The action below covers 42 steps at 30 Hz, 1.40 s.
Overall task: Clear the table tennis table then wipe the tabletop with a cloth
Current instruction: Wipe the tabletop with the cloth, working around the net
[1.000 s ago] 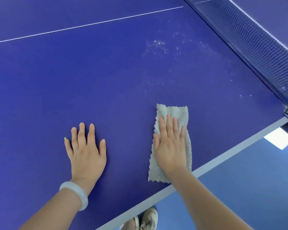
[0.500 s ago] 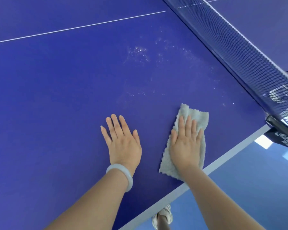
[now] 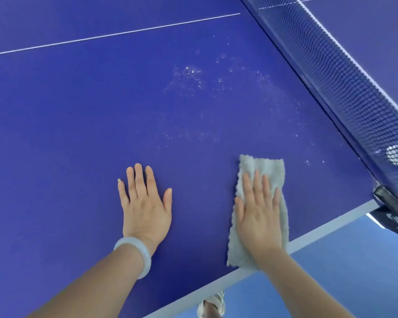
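A folded grey cloth [image 3: 263, 167] lies flat on the blue table tennis tabletop [image 3: 78, 134], close to its white side edge. My right hand [image 3: 259, 213] presses down on the cloth with straight fingers. To its left, my left hand [image 3: 146, 206] rests flat on the bare tabletop, fingers spread, a pale bangle on its wrist. Beyond the hands, a patch of pale specks and droplets [image 3: 193, 81] marks the surface.
The dark net [image 3: 345, 88] runs diagonally along the right, ending at a black clamp [image 3: 391, 203] on the table's edge. A white centre line [image 3: 113, 34] crosses the far tabletop. Below the edge are blue floor and a light shoe [image 3: 213, 305].
Both hands have shifted right along the table edge toward the net, the right hand sliding the cloth with it. The view moved the same way.
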Available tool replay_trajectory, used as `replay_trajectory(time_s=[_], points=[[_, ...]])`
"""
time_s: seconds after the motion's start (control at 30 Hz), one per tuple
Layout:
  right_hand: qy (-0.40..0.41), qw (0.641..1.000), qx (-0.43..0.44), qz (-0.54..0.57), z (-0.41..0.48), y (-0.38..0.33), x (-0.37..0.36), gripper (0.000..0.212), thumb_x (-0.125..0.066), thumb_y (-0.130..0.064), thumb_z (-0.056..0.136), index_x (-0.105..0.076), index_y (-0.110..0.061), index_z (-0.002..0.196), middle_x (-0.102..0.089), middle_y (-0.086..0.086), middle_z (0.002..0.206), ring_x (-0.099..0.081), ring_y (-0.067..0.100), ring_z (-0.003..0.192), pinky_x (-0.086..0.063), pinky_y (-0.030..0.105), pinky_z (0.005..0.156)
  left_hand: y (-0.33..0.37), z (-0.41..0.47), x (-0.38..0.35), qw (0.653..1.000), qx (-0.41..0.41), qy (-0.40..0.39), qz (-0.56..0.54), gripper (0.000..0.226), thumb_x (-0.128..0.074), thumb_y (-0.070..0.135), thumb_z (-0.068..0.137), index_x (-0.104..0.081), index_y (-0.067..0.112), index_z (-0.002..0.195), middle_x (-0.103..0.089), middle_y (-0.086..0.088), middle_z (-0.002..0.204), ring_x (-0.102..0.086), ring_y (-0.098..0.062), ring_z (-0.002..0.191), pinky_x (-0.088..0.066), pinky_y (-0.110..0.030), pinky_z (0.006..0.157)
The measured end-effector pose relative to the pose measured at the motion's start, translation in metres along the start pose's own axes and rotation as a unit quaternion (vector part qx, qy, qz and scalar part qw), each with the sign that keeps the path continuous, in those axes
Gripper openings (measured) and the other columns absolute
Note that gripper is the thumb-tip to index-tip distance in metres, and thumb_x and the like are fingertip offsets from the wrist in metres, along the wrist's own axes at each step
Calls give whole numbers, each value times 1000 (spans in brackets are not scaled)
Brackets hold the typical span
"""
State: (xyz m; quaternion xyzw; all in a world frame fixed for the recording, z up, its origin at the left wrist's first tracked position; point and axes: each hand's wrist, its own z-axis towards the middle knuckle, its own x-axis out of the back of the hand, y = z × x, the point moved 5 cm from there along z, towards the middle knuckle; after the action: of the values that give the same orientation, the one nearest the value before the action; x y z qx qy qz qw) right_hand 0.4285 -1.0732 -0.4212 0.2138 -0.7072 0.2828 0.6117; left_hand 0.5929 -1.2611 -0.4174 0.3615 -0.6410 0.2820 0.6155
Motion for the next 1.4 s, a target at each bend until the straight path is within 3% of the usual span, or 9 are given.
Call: replay_trajectory(time_s=[0.17, 0.23, 0.33, 0.43, 0.6, 0.73, 0.93, 1.13, 1.4], points=[[-39, 958, 283, -35, 15, -48, -12, 56, -14, -42, 107, -6, -25, 160, -1, -4, 168, 4, 18, 154, -4, 46, 123, 0, 1, -2, 1000, 10, 5, -5, 67, -15, 46, 103, -22, 3, 153, -17, -18, 161, -8, -33, 151, -10, -54, 121], [-39, 951, 304, -42, 47, -35, -7, 55, -12, -41, 107, -3, -28, 160, 3, -7, 167, 7, 15, 154, 0, 44, 125, -1, 1, -4, 1000, 13, 3, -9, 69, -15, 48, 101, -21, 4, 154, -15, -17, 162, -6, -31, 151, -8, -53, 122], [-26, 996, 88, -2, 86, 15, 3, 57, -10, -41, 105, -1, -28, 160, 2, -5, 168, 8, 16, 154, 3, 44, 125, -2, -1, -3, 1000, 8, 11, -10, 71, -15, 50, 100, -20, 4, 154, -14, -16, 162, -4, -30, 151, -5, -51, 122], [9, 996, -78, 35, 72, 36, 5, 59, -8, -42, 105, -1, -23, 160, 2, 1, 168, 5, 21, 154, 4, 47, 124, -6, -2, -1, 999, 8, 20, -24, 71, -19, 49, 100, -23, 3, 153, -16, -17, 162, -6, -31, 151, -5, -51, 122], [17, 997, 72, 19, 21, -19, -9, 58, -11, -42, 107, -8, -21, 160, -2, 1, 167, 4, 21, 154, 0, 47, 124, 52, 1, 12, 987, -119, 65, -85, 57, -29, 34, 102, -34, 1, 149, -28, -16, 157, -18, -30, 149, -16, -50, 121], [-13, 985, 168, 19, 53, 1, -1, 57, -15, -42, 106, -9, -25, 160, -1, -4, 167, 5, 16, 154, 2, 45, 125, 120, 16, 6, 967, -231, 10, -108, 53, -34, 30, 104, -31, 6, 151, -25, -8, 160, -15, -22, 151, -12, -41, 123], [3, 991, -130, 42, 52, 118, 14, 59, -13, -42, 105, 3, -25, 160, 8, -3, 167, 12, 17, 153, 4, 45, 124, 142, 14, -15, 960, -279, -16, -9, 60, -18, 41, 102, -23, 13, 155, -20, -3, 162, -10, -20, 151, -11, -41, 124], [8, 1000, -8, 28, -12, 97, 4, 58, -14, -41, 105, -11, -23, 160, -8, -2, 167, 0, 17, 154, -3, 45, 123, 145, 13, -12, 961, -277, -11, -4, 60, -23, 40, 101, -31, 11, 152, -28, -4, 159, -18, -21, 150, -14, -41, 122], [16, 968, -245, 55, 87, 212, 30, 64, -9, -52, 103, 8, -26, 159, 8, 0, 167, 14, 26, 153, 10, 55, 121, 147, 15, -12, 960, -278, -19, 0, 60, -22, 41, 101, -30, 12, 153, -28, -5, 159, -18, -21, 150, -13, -41, 122]])
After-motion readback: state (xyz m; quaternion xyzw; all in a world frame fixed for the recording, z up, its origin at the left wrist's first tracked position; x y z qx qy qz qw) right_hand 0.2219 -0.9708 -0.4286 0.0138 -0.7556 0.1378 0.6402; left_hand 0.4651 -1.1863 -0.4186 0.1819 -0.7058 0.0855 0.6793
